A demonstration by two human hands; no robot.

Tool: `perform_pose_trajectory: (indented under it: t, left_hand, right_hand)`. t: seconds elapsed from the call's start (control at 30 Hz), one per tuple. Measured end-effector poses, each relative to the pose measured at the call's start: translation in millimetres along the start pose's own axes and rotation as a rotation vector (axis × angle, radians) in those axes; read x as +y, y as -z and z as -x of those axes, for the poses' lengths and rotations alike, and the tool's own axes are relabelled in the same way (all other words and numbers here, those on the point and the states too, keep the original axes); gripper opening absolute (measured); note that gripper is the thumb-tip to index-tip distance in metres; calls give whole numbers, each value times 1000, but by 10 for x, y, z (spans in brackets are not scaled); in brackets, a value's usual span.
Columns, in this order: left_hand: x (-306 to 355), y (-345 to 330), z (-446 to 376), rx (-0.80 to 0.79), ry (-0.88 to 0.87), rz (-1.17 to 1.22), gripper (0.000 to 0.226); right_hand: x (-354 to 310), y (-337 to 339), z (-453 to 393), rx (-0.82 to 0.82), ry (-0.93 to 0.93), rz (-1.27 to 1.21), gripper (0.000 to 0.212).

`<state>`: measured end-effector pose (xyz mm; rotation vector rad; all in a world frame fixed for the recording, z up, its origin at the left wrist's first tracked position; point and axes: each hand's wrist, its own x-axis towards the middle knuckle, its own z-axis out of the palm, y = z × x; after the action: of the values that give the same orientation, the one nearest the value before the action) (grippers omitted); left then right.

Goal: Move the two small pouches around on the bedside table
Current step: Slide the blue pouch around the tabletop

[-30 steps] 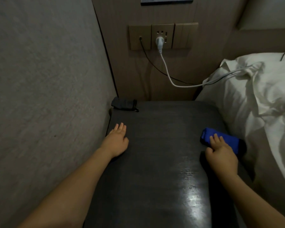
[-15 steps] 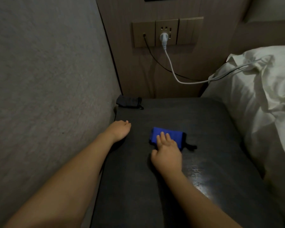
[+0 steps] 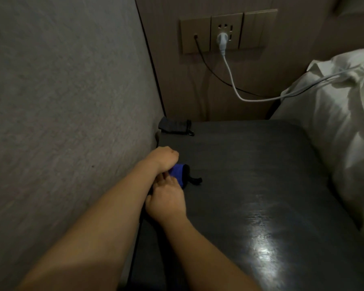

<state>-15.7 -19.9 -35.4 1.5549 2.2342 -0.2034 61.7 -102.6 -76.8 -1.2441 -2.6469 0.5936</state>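
We press our right hand [image 3: 166, 201] on the blue pouch [image 3: 179, 174] beside our fisted left hand [image 3: 165, 158] (grip unclear); the grey pouch [image 3: 174, 126] at eleven o'clock waits untouched.

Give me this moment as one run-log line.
blue pouch: near table's left edge | right hand: fingers on it | left hand: touching it | dark pouch: back-left corner, untouched

One head-worn camera looked forward and steeply down from close above the bedside table [image 3: 250, 164], with both forearms entering from the near edge. The grey wall [image 3: 61, 101] filled the left, the bed linen [image 3: 340, 122] the right edge, and the socket panel [image 3: 227, 31] stood at the far end. No second view shared the scene
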Motion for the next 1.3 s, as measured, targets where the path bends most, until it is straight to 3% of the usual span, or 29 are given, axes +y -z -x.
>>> perform_pose_trajectory:
  t: [0.17,0.47,0.7,0.9,1.0,1.3]
  left_hand:
    - [35,-58,83,-14,19,20,48]
    - [14,-191,205,-19,13,86,49]
    - [-7,-286,257,-32,-78,50,51]
    - [34,-479,421,100,-87,17,56]
    - [22,-470,444,95,-90,0,58]
    - [20,-467,458,77,-104,11,59]
  right_hand:
    - [-49,-83,115,7,99,-15,39]
    - [510,159,383,75,69,-5,51]
    - [1255,487,588,141,-109,115,55]
    - [2127,820,821,313,-342,157,41]
    - [2495,1001,1004,282,-489,159,46]
    - [2350,896,1193,331,-627,143,50]
